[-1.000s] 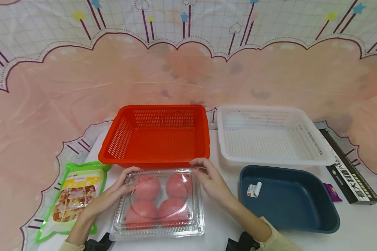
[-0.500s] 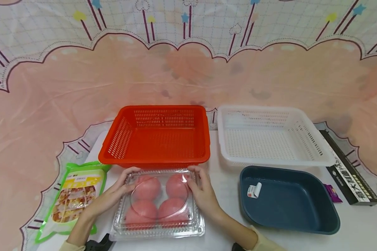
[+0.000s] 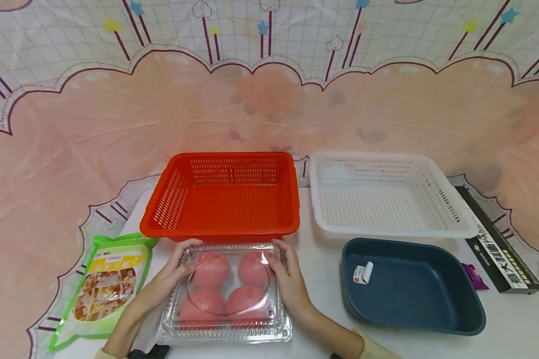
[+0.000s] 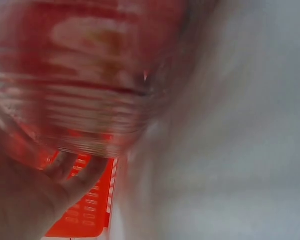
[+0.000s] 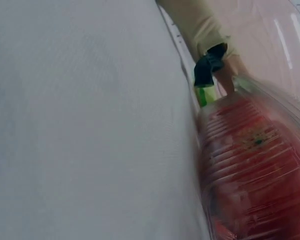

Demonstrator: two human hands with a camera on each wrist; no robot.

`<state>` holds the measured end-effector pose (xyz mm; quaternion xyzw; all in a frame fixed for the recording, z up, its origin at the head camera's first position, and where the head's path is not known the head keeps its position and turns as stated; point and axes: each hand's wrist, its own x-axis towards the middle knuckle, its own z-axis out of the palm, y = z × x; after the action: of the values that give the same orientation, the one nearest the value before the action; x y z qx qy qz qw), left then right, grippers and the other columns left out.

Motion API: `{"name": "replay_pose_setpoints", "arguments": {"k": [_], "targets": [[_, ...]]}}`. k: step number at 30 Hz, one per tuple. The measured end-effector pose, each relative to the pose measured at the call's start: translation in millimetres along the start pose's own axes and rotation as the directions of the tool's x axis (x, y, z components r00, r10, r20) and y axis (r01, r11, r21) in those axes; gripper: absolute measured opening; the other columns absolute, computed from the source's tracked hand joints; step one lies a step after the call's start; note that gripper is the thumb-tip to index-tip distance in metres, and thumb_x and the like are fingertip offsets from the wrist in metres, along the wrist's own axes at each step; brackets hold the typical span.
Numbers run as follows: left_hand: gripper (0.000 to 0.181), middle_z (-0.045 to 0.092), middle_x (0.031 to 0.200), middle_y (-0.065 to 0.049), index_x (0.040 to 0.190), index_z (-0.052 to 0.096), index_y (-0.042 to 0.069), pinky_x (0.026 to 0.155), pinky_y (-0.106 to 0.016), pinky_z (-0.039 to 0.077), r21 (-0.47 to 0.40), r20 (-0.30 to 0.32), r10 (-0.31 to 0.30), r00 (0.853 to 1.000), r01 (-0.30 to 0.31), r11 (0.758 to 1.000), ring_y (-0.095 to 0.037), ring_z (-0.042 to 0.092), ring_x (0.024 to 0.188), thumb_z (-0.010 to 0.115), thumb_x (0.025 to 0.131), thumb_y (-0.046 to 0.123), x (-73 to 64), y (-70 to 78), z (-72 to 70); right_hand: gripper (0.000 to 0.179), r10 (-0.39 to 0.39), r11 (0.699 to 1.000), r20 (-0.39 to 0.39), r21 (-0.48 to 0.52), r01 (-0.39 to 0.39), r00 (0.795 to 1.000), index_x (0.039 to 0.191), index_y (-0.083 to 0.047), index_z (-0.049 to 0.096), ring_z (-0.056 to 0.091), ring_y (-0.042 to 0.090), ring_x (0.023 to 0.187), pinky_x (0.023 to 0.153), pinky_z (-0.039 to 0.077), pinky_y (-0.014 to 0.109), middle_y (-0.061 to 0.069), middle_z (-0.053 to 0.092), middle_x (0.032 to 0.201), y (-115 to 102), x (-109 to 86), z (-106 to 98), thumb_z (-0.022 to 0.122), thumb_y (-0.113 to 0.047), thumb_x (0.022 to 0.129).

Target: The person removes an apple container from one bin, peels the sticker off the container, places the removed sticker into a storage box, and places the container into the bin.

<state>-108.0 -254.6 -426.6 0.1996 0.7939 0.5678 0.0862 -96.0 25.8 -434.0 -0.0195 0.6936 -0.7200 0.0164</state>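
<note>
A clear plastic clamshell box (image 3: 224, 336) lies in front of the orange-red basket, lid down. Several red tomatoes (image 3: 206, 303) show through it; the right wrist view gives a green stem mark on one tomato (image 5: 258, 141). My left hand (image 3: 165, 279) grips the far left corner, thumb on the lid's side and fingers round the back edge. On the opposite corner my right hand (image 3: 292, 284) holds in the same way. In the left wrist view the fingers (image 4: 85, 177) reach under the ribbed side of the box, which is blurred.
Right behind the box stands the orange-red basket (image 3: 224, 233), with a white basket (image 3: 400, 232) beside it. A dark blue basin (image 3: 413, 324) holds a small white item (image 3: 363, 273). Also around are a green food bag (image 3: 105, 289), a long black box (image 3: 498, 244) and a purple packet (image 3: 475, 276).
My right hand has shifted left, from bent fingers at the box's far right corner to a grip along its side. The left hand keeps its hold, and the box has hardly moved.
</note>
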Motion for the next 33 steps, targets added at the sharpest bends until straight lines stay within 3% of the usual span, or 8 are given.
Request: {"name": "replay_pose_setpoints", "arguments": {"k": [5,13,15,20,22,25,30,33], "targets": [[0.047,0.024,0.145,-0.013,0.144,0.029,0.011,0.097,-0.006,0.024,0.064,-0.036,-0.007,0.999,0.009,0.998,0.010,0.025,0.124,0.039,0.098,0.006,0.0,2.8,2.7,0.043,0.051,0.999,-0.006,0.002,-0.051,0.999,0.139,-0.008,0.042,0.022,0.034,0.149,0.121,0.015,0.053,0.013,0.034,0.152,2,-0.2,-1,0.048,-0.020,0.098],[0.040,0.036,0.139,-0.013,0.140,0.032,0.011,0.096,-0.010,0.033,0.103,-0.092,-0.135,0.987,0.144,0.984,0.008,0.036,0.115,0.039,0.101,0.016,-0.3,11.4,7.0,0.045,0.090,0.996,-0.011,-0.012,-0.090,0.996,0.141,-0.011,0.044,0.031,0.030,0.143,0.118,0.027,0.052,0.011,0.041,0.149,2,1.7,-2,0.048,-0.025,0.098],[0.038,0.040,0.137,-0.010,0.139,0.035,0.011,0.095,-0.010,0.035,0.073,-0.138,-0.188,0.972,0.199,0.977,0.007,0.040,0.113,0.039,0.101,0.017,0.9,14.5,9.9,0.045,0.095,0.996,0.002,-0.001,-0.095,0.996,0.141,-0.011,0.043,0.029,0.031,0.144,0.118,0.026,0.052,0.011,0.040,0.150,2,1.8,-2,0.048,-0.025,0.098],[0.037,0.054,0.122,0.012,0.137,0.044,0.015,0.093,-0.015,0.041,-0.092,-0.253,-0.349,0.903,0.336,0.937,0.003,0.050,0.107,0.038,0.102,0.021,6.7,23.1,21.7,0.039,0.109,0.994,-0.009,0.001,-0.109,0.994,0.134,-0.010,0.047,0.038,0.027,0.137,0.116,0.029,0.048,0.011,0.048,0.142,-2,2.5,-5,0.047,-0.024,0.098],[0.038,0.055,0.117,0.018,0.138,0.044,0.016,0.096,-0.020,0.040,-0.136,-0.260,-0.386,0.885,0.363,0.922,0.003,0.051,0.107,0.038,0.101,0.022,8.4,25.8,25.5,0.038,0.124,0.992,-0.015,-0.003,-0.124,0.992,0.133,-0.009,0.048,0.041,0.026,0.133,0.116,0.029,0.048,0.010,0.050,0.139,-5,2.7,-8,0.047,-0.023,0.098],[0.039,0.054,0.120,0.016,0.139,0.042,0.016,0.099,-0.024,0.038,-0.159,-0.245,-0.431,0.868,0.402,0.902,0.005,0.050,0.108,0.038,0.100,0.021,8.9,30.0,28.6,0.040,0.148,0.989,-0.002,-0.004,-0.148,0.989,0.135,-0.007,0.047,0.042,0.028,0.133,0.116,0.029,0.051,0.012,0.049,0.141,-11,1.9,-12,0.046,-0.021,0.097],[0.043,0.048,0.128,0.011,0.142,0.037,0.016,0.107,-0.029,0.031,-0.204,-0.204,-0.456,0.866,0.418,0.885,0.010,0.044,0.112,0.036,0.099,0.019,7.1,37.8,33.2,0.042,0.183,0.983,0.019,0.012,-0.183,0.983,0.137,-0.006,0.046,0.044,0.027,0.128,0.112,0.034,0.048,0.013,0.050,0.138,-28,-1.2,-17,0.046,-0.020,0.098],[0.044,0.046,0.131,0.006,0.143,0.034,0.013,0.110,-0.038,0.026,-0.224,-0.189,-0.435,0.880,0.393,0.892,0.010,0.042,0.114,0.034,0.099,0.020,5.6,41.0,35.0,0.044,0.193,0.981,0.023,0.028,-0.194,0.981,0.139,-0.006,0.045,0.044,0.026,0.128,0.112,0.034,0.047,0.013,0.049,0.139,-39,-3.8,-21,0.046,-0.019,0.098]]}}
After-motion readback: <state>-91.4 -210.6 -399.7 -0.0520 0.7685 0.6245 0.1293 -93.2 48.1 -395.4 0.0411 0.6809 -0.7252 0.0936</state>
